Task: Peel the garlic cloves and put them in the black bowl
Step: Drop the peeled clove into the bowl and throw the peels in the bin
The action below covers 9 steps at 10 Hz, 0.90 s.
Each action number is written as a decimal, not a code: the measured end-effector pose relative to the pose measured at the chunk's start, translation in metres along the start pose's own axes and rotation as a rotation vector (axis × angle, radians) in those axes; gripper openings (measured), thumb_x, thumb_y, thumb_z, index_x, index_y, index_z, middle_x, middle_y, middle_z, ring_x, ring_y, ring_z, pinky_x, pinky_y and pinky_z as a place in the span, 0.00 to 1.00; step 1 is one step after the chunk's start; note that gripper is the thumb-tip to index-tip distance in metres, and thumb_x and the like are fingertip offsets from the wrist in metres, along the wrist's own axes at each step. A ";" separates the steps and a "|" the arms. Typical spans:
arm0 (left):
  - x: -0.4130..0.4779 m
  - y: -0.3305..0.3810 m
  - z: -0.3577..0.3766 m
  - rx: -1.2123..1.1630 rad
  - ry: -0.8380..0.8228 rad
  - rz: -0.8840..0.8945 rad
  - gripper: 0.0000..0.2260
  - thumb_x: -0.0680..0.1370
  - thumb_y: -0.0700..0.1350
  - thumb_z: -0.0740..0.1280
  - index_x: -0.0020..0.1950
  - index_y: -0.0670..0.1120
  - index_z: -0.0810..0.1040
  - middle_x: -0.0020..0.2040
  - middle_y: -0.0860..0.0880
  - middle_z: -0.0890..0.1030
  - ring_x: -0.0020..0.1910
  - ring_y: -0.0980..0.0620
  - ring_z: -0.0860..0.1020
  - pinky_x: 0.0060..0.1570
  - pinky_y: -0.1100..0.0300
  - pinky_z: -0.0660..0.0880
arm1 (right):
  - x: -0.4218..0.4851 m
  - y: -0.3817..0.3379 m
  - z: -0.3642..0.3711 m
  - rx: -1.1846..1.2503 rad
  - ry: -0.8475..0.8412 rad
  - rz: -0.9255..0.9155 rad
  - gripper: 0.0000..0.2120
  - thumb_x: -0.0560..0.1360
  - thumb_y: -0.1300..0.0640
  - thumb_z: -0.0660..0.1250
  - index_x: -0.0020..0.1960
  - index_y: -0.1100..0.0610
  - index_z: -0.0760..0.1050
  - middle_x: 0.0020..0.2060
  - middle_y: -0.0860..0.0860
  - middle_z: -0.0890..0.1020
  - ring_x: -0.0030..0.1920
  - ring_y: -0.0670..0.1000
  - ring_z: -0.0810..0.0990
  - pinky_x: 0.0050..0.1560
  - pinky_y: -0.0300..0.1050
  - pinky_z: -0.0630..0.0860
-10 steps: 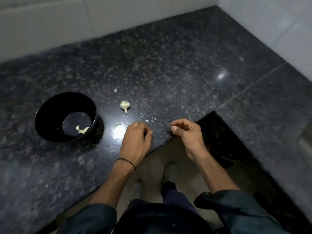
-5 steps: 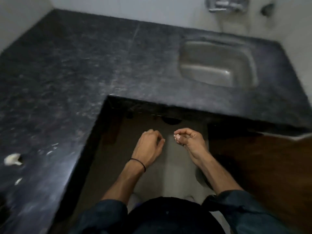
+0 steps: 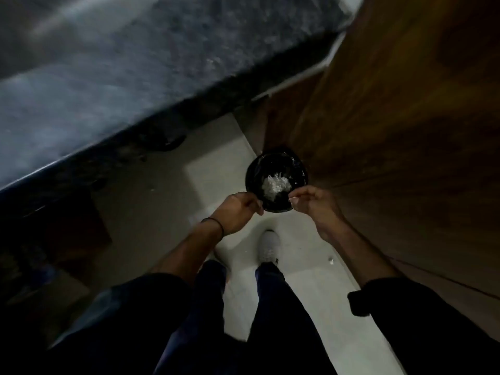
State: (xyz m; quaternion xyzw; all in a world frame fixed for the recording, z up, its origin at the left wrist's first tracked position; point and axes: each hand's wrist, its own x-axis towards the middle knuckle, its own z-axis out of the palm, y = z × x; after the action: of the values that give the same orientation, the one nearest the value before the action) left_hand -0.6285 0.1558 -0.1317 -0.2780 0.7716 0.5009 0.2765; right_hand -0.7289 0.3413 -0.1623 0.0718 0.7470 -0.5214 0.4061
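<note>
Now: 2 hands above the black bin

Both forearms reach forward and down. The left hand [image 3: 238, 212] hovers at the near left rim of the black bin [image 3: 270, 162], knuckles up, its grip curled under; whether a garlic clove lies inside cannot be told. The right hand [image 3: 313, 204] sits at the near right rim, its grip pinching a small pale scrap [image 3: 291, 198] between thumb and fingertips. The bin stands on the pale floor [image 3: 151, 198], close beside a brown wooden panel [image 3: 405, 104] on the right. The dark speckled surface [image 3: 135, 63] runs along the left, well apart, with open floor between. Inside the bin lies 1 heap of pale papery scraps [image 3: 276, 186].
</note>
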 end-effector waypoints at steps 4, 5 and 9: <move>0.296 -0.121 0.119 0.438 -0.117 0.087 0.11 0.82 0.34 0.60 0.59 0.35 0.80 0.60 0.38 0.81 0.62 0.41 0.77 0.58 0.59 0.70 | 0.236 0.189 0.015 0.107 0.170 0.173 0.10 0.71 0.77 0.66 0.44 0.66 0.82 0.29 0.50 0.82 0.33 0.46 0.79 0.37 0.38 0.76; 0.339 -0.151 0.136 0.445 -0.072 0.128 0.10 0.80 0.32 0.62 0.58 0.34 0.80 0.60 0.37 0.80 0.63 0.40 0.76 0.58 0.63 0.66 | 0.298 0.228 0.030 0.007 0.200 0.160 0.11 0.73 0.78 0.64 0.51 0.73 0.80 0.38 0.57 0.84 0.38 0.45 0.82 0.43 0.39 0.79; 0.402 -0.213 0.150 0.845 -0.130 0.219 0.23 0.86 0.47 0.48 0.79 0.39 0.60 0.77 0.38 0.63 0.76 0.39 0.63 0.71 0.51 0.60 | 0.336 0.261 0.068 -0.798 0.243 -0.035 0.15 0.82 0.62 0.58 0.67 0.60 0.74 0.64 0.61 0.75 0.63 0.60 0.75 0.54 0.45 0.69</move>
State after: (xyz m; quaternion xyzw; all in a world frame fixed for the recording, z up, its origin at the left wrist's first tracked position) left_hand -0.7348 0.1608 -0.5990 -0.0250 0.9146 0.1839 0.3591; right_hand -0.7758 0.2951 -0.5879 -0.0432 0.9340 -0.1855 0.3022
